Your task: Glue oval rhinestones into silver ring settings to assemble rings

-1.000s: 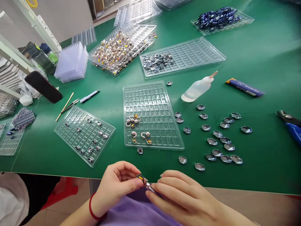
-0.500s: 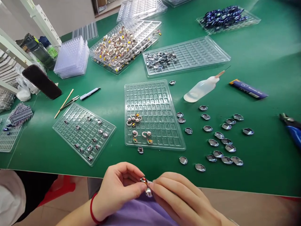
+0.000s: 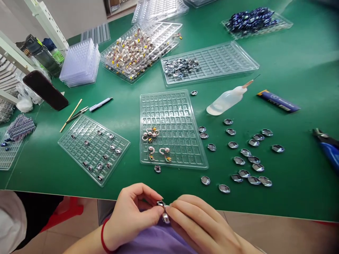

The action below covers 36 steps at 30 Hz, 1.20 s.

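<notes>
At the table's front edge my left hand (image 3: pixel 135 211) pinches a small shiny metal piece (image 3: pixel 165 218) between thumb and forefinger. It has a rounded silver end at the bottom and a dark, glossy part at the top. The fingertips of my right hand (image 3: pixel 203 222) close on the same piece from the other side, hiding much of it. Just beyond the hands, a clear compartment tray (image 3: pixel 180 141) holds several small parts with white curved pieces. One dark faceted piece (image 3: pixel 157 169) lies at that tray's near edge.
Silver faceted pieces (image 3: pixel 239 161) lie scattered on the right, near a squeeze bottle (image 3: pixel 225 101), a blue tube (image 3: pixel 278 101) and blue-handled pliers (image 3: pixel 327 144). On the left are another tray (image 3: pixel 92 155), tweezers (image 3: pixel 76 114), a pen (image 3: pixel 101 104) and a phone (image 3: pixel 45 90).
Both hands stay nearly in place. The small piece has tilted slightly between the fingers, and the reddish glint on its upper part now looks dark and silvery.
</notes>
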Tool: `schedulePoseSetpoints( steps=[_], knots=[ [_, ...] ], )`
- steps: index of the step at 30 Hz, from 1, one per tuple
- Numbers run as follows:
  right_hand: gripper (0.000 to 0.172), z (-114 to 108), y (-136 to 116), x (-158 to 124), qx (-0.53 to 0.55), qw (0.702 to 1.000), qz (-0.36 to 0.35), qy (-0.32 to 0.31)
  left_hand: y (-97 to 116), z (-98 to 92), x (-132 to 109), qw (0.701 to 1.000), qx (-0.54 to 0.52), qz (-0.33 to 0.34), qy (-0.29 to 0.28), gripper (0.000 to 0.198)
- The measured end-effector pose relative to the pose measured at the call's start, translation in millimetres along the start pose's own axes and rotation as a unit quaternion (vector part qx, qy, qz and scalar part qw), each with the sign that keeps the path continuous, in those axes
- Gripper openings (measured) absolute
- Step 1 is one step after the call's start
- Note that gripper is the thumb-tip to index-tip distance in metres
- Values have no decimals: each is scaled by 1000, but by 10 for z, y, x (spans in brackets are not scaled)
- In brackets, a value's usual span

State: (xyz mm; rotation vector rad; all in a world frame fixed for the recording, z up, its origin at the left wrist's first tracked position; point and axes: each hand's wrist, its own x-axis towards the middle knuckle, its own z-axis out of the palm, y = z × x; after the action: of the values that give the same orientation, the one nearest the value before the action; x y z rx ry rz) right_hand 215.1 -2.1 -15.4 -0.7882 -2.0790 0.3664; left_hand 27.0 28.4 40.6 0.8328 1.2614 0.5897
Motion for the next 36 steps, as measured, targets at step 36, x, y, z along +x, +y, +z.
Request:
schedulePoseSetpoints(
  steps=[36],
  knots=[
    [10,15,-68,141,221,928,281,101,-7,-38,110,988,98,104,-54,4]
  ],
)
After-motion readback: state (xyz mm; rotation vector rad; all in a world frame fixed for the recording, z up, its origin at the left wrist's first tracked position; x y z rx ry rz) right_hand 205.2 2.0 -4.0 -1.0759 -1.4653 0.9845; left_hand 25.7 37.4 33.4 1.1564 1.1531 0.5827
